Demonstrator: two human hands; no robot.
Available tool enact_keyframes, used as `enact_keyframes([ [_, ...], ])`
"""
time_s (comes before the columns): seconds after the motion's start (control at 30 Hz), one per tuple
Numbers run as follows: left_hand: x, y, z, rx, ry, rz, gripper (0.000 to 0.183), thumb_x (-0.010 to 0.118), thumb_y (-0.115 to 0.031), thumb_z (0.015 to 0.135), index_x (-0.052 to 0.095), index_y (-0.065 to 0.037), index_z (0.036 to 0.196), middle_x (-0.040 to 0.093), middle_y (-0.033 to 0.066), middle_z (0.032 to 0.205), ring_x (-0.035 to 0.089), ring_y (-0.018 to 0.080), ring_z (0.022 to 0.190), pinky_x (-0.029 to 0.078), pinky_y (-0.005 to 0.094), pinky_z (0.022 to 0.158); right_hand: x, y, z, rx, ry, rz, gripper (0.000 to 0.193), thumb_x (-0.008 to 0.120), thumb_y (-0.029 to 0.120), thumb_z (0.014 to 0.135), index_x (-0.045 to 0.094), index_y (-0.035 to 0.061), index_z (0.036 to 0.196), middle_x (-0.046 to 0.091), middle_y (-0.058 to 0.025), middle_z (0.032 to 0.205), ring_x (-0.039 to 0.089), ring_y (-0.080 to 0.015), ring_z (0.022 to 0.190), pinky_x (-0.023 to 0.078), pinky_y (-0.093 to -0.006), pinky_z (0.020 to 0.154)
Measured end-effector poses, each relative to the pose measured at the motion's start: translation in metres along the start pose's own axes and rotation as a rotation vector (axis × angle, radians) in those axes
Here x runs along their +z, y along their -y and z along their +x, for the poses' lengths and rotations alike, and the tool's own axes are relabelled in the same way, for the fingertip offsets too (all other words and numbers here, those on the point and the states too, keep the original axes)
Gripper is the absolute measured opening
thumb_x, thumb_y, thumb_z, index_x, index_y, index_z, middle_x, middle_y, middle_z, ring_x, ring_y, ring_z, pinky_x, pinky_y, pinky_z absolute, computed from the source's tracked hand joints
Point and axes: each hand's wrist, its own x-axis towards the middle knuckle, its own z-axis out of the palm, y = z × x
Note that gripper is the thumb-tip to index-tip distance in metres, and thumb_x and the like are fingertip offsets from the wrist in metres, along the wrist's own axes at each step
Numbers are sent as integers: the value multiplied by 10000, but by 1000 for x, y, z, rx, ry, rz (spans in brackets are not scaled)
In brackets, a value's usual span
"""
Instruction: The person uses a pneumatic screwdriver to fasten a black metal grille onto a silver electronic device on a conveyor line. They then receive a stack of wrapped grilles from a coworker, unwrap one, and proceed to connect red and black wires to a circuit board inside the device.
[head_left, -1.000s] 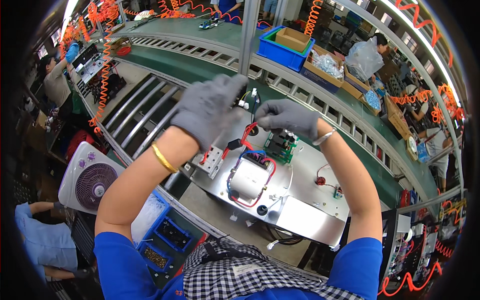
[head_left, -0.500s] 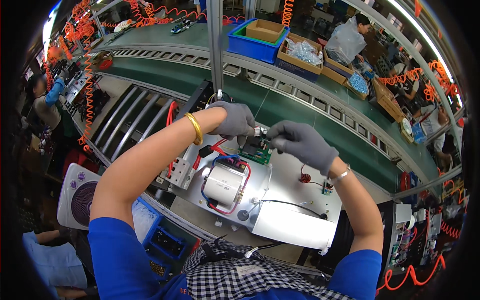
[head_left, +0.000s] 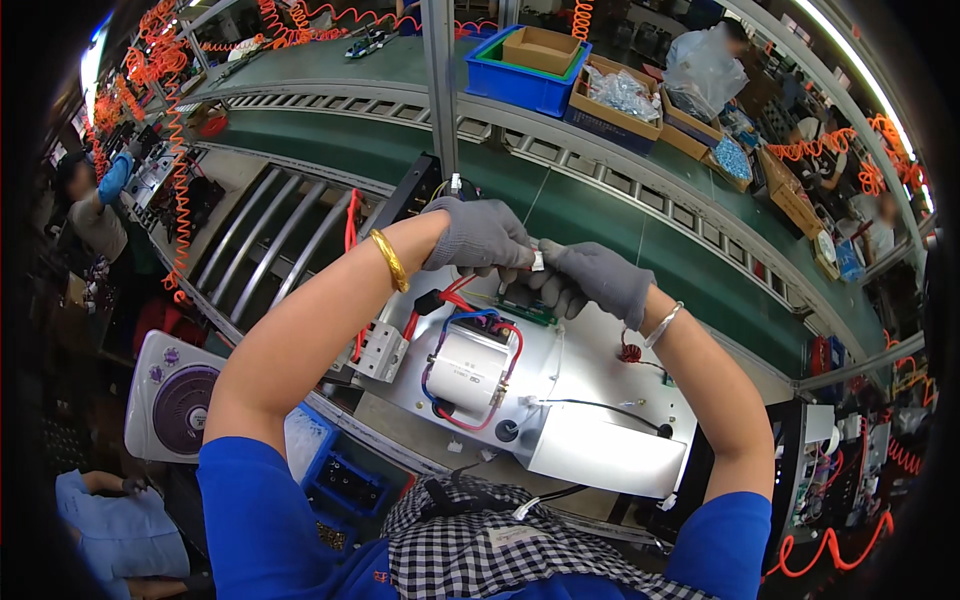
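Note:
In grey gloves, my two hands meet above the green circuit board on a silver metal chassis. My left hand is closed, with a small white connector at its fingertips. My right hand presses against the connector's other side, its fingers closed; whatever they grip is hidden. The hands cover part of the board. Below the board lies a white cylinder, with red and blue wires around it. A black clip-like part on red wires sits beneath my left wrist.
A white cover occupies the chassis's near right. Metal rollers lie left, and a green conveyor runs behind. Beyond it stand a blue bin and cardboard boxes. A fan and blue parts trays are at near left.
My right hand has moved left and closed in against my left hand at the white connector. The view has shifted slightly, and both hands now hide more of the circuit board.

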Motion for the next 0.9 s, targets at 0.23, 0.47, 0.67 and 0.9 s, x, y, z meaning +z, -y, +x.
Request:
enact_keyframes([
  [0.23,-4,-3,7,-16,41,310,369,711,-354,846,731,-44,1046,721,74,873,618,145,724,498,289,658,3,0,1,-4,15,32,350,535,334,985,623,2,1054,675,-58,833,664,-123,677,550,-236,599],
  [0.47,-2,9,10,162,-95,334,376,712,-385,845,722,-56,1028,684,70,817,582,146,644,472,289,572,2,-5,7,72,112,357,305,543,235,982,563,-15,1156,684,-81,900,677,-147,705,556,-230,590],
  [0.67,-5,-7,-5,-111,28,147,388,654,-412,905,679,-52,1049,548,6,640,488,92,524,383,276,455,11,-11,6,-180,-51,77,217,539,186,982,551,29,1132,669,-72,971,628,-95,775,540,-239,670],
  [0.9,0,22,19,18,12,176,394,619,-377,905,685,-14,1043,645,82,755,606,157,667,488,299,616,18,-10,-10,-327,-199,-52,252,558,150,960,538,3,1163,658,-79,953,616,-115,811,519,-261,733],
])
